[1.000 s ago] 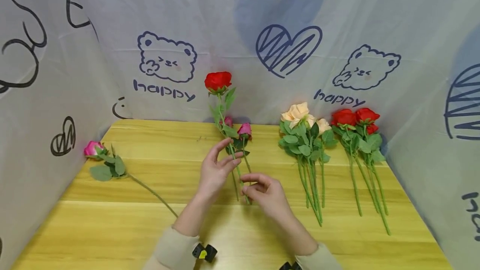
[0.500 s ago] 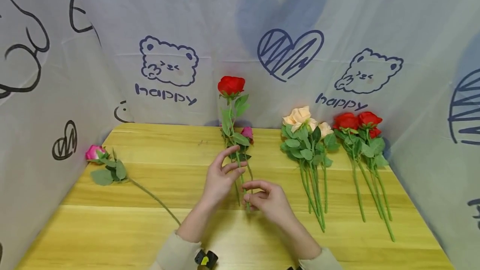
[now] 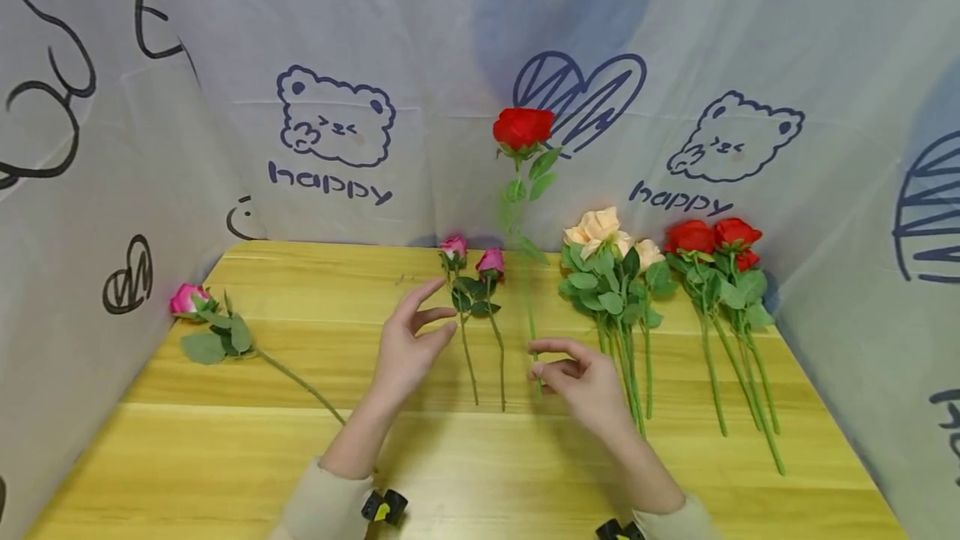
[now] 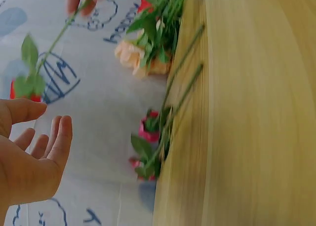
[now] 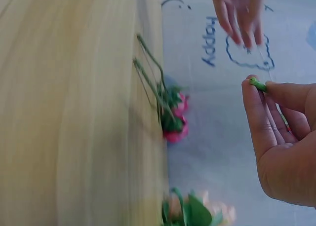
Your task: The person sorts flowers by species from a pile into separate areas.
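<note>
In the head view my right hand pinches the lower stem of a red rose between thumb and fingers. The rose stands upright above the table, its bloom in front of the back cloth. My left hand holds nothing; its fingers are spread and relaxed in the left wrist view. Between the hands, two small pink roses lie side by side on the table, stems toward me. The right wrist view shows the green stem end between my right thumb and fingertips.
A lone pink rose lies at the table's left edge. Peach roses and several red roses lie in bunches at the right. White cloth with drawings hangs behind and beside the wooden table.
The red rose has moved right and up with my right hand. My left hand has come away from its stem and moved left, uncovering the two small pink roses.
</note>
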The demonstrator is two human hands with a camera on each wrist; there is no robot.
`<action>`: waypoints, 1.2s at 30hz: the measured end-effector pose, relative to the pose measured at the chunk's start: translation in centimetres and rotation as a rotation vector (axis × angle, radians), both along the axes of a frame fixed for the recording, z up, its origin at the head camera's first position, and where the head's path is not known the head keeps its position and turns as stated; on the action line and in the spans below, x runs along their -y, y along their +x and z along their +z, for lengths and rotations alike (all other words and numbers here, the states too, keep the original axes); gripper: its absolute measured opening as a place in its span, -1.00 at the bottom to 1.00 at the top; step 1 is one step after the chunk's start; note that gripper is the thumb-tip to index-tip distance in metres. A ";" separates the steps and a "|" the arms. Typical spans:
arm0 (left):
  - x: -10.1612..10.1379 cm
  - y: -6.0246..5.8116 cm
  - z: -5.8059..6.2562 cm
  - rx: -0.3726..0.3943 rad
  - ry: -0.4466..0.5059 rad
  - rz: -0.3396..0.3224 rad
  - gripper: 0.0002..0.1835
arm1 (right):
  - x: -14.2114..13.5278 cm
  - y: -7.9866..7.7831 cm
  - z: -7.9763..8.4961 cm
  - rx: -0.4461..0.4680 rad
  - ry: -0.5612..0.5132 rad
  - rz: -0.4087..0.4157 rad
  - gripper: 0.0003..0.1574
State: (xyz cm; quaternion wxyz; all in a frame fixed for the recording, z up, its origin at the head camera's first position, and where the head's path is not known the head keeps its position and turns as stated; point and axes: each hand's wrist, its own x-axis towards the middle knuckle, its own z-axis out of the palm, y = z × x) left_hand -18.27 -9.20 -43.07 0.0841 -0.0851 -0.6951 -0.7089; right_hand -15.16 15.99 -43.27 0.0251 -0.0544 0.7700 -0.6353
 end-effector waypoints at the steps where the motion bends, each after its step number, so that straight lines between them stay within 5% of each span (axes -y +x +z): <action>1: 0.6 0.0 0.0 0.003 -0.012 0.016 -0.32 | -0.6 0.0 0.1 -0.011 0.006 -0.012 -0.67; 22: 14.5 1.6 -0.6 0.136 -0.369 0.251 -0.30 | -12.0 1.5 -0.4 -0.008 0.121 -0.243 -0.51; 29: 19.3 2.4 -1.4 0.253 -0.514 0.235 -0.26 | -16.1 1.1 -1.4 0.088 0.109 -0.307 -0.52; 36: 22.0 3.0 -2.3 0.383 -0.632 0.168 -0.27 | -20.6 0.5 -2.1 0.182 0.243 -0.297 -0.43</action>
